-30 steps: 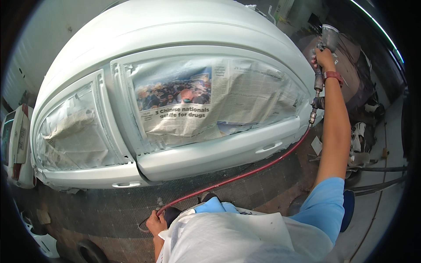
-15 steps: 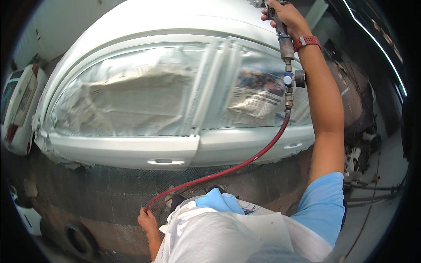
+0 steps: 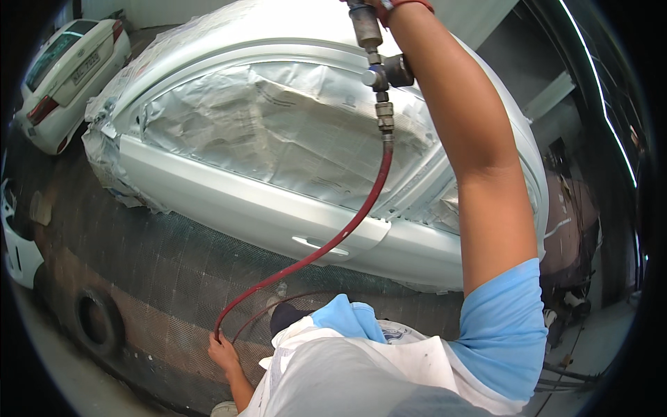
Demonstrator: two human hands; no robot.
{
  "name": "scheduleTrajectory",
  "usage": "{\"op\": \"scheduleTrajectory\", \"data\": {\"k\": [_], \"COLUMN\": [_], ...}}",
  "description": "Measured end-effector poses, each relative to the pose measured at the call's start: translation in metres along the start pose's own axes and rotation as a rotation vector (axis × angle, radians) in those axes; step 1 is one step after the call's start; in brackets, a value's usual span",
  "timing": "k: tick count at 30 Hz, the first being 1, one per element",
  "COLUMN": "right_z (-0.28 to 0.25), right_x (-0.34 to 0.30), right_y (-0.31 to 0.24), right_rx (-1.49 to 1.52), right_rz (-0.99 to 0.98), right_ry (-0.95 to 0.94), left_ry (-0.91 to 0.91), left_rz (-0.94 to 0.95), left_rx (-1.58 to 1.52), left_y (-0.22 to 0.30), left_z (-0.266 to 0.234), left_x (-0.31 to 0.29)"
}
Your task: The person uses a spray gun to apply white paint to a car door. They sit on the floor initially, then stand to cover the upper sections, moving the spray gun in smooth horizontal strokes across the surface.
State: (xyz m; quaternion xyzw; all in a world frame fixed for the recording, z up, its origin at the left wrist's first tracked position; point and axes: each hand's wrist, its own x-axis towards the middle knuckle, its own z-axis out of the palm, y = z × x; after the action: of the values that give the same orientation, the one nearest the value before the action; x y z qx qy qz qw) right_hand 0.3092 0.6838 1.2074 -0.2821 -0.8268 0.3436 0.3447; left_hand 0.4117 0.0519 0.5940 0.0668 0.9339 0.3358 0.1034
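Note:
My left hand (image 3: 224, 351), low at the left, is closed around a red air hose (image 3: 306, 263). From there the hose curves up to metal fittings (image 3: 385, 115) and a round dark gauge (image 3: 399, 71) below a spray gun (image 3: 365, 26). Only the gun's lower end shows. My right hand (image 3: 381, 10) is at the top edge, mostly out of the picture, closed on the gun beside a red wristband (image 3: 410, 5). Under my raised right arm stands a white car body (image 3: 229, 191), its windows covered with masking paper (image 3: 271, 132). The gun's nozzle is hidden.
Another white car (image 3: 73, 69) stands at the far left. A tyre (image 3: 99, 321) lies on the dark floor near a white panel (image 3: 22, 254) at the left. The hose's thinner run trails across the floor close to my feet. Dark clutter lines the right side.
My view has shifted toward the left end of the car. My right hand and the spray gun have moved left and up, partly out of view. My left hand keeps hold of the hose.

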Motion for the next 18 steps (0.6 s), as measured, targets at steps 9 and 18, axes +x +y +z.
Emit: {"op": "scheduleTrajectory", "data": {"k": [9,18], "right_z": [0.022,-0.197], "right_x": [-0.041,-0.188], "right_y": [-0.013,0.054], "right_rx": [0.313,-0.013], "right_rz": [-0.042,0.143], "right_ry": [-0.316,0.098], "left_ry": [0.010,-0.189], "left_rz": [-0.056,0.288], "left_rx": [-0.002,0.057], "left_y": [-0.007,0.038], "left_z": [0.005,0.042], "left_x": [-0.005,0.032]}}
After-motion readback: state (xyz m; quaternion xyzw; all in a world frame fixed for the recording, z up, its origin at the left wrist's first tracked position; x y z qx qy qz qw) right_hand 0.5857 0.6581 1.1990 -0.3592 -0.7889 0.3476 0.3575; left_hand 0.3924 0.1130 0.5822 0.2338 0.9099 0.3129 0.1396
